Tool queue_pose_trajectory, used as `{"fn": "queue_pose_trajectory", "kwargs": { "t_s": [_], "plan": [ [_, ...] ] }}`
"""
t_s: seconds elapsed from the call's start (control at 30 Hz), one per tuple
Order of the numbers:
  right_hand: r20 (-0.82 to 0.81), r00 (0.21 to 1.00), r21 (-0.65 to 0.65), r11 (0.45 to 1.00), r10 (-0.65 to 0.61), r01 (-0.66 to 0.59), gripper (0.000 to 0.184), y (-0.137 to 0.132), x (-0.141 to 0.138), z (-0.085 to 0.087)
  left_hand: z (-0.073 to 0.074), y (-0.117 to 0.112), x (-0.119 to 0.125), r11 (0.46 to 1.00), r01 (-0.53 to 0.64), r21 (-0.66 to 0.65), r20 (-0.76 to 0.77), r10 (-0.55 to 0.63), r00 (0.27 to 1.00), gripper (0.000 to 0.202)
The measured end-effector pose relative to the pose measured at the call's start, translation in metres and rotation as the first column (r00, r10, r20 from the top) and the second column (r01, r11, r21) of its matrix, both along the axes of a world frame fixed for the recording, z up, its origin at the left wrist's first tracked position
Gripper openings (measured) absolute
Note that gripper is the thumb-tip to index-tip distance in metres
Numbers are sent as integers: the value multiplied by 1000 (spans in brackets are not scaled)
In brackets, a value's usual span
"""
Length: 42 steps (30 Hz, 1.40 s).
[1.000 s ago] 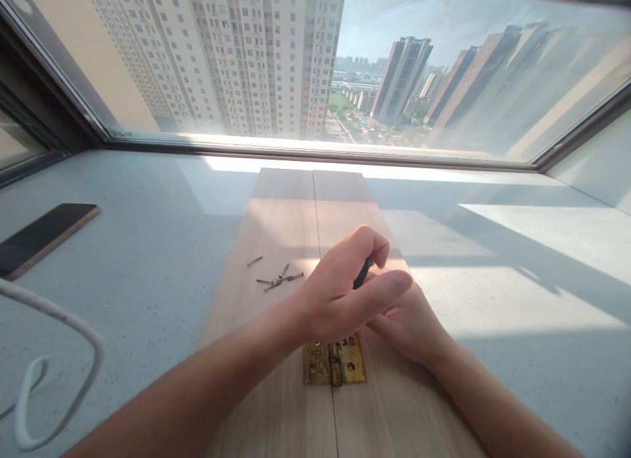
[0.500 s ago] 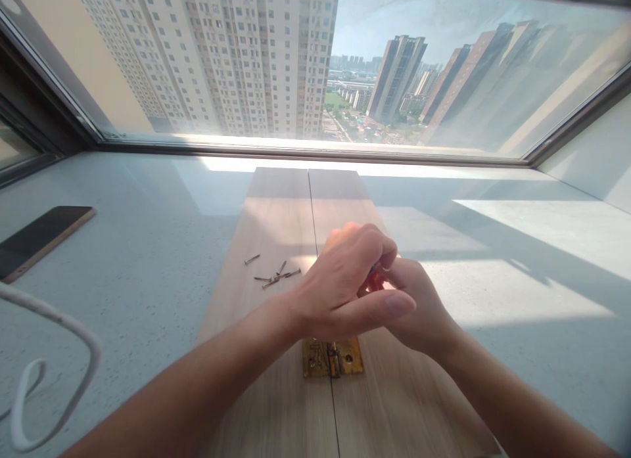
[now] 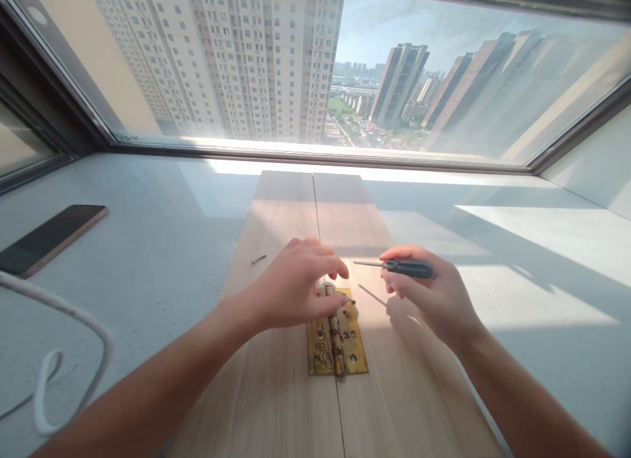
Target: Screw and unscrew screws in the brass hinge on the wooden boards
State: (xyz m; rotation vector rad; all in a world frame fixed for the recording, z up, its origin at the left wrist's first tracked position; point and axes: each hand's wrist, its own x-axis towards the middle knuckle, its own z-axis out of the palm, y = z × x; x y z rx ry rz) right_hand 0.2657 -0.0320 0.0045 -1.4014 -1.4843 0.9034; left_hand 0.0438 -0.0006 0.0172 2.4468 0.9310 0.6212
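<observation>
Head view shows a broad pale sill running under a wide window, and on it two light wooden boards lie side by side, their shared seam running from the far edge toward the viewer. A brass hinge lies flat across that seam near the middle of the boards, one leaf on each board, its knuckle along the seam. The left hand hovers palm down over the far left part of the hinge, fingers loosely curled and half open, fingertips at or just above the hinge's far edge; whether they grip anything there cannot be told. The right hand is closed around a dark-handled screwdriver, held roughly level with its thin metal shaft pointing left toward the left hand, its tip in the air just beyond the hinge's far right corner and casting a thin shadow on the right board. A single screw lies on the left board, just left of the left hand. Far left on the sill lies a dark phone, well apart from the boards, and a white cable loops at the near left corner. The sill is open to the right of the boards up to the side wall, and the far ends of the boards stop short of the window frame.
</observation>
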Motion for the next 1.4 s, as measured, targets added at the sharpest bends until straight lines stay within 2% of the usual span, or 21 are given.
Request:
{"fn": "queue_pose_trajectory", "kwargs": {
  "t_s": [0.1, 0.2, 0.27, 0.37, 0.47, 0.57, 0.7, 0.8, 0.9, 1.03, 1.23, 1.4],
  "plan": [
    [-208, 978, -173, 985, -34, -3, 16, 3, 8, -6, -9, -6, 8, 995, 59, 77, -112, -50, 992, 23],
    [-267, 962, -266, 964, -58, -15, 23, 5, 15, -10, -16, -4, 18, 983, 115, 140, -190, -87, 978, 13],
    [-217, 974, -335, 942, -64, -12, 26, 4, 18, -10, -20, -1, 22, 976, 132, 171, -212, -94, 973, 12],
    [-100, 995, -425, 904, -1, -42, 25, 1, 20, -11, -23, 5, 22, 983, 88, 162, -179, -59, 982, 18],
    [109, 984, -398, 913, 140, -86, 24, -2, 21, -7, -27, 8, 20, 994, 42, 101, -115, -31, 993, 17],
    [336, 904, -338, 929, 265, -147, 19, -2, 24, 4, -31, 9, 20, 997, 29, 68, -86, -23, 996, 16],
    [540, 799, -212, 961, 264, -175, 14, 3, 24, 29, -35, 9, 21, 996, 51, 75, -80, -45, 996, 15],
    [670, 672, -206, 949, 315, -240, 20, 10, 16, 47, -36, 9, 21, 995, 50, 83, -82, -43, 996, 16],
    [773, 536, -212, 934, 340, -287, 20, 18, 3, 57, -37, 10, 21, 997, 32, 75, -77, -26, 997, 16],
    [870, 386, -197, 933, 308, -301, 19, 25, -11, 62, -38, 10, 21, 997, 28, 70, -66, -24, 998, 15],
    [938, 202, -186, 898, 283, -398, 23, 26, -24, 70, -40, 9, 19, 998, 22, 62, -58, -18, 998, 15],
    [959, 107, -199, 896, 261, -398, 25, 29, -29, 73, -43, 10, 19, 998, 20, 52, -34, -18, 999, 16]
  ]
}}
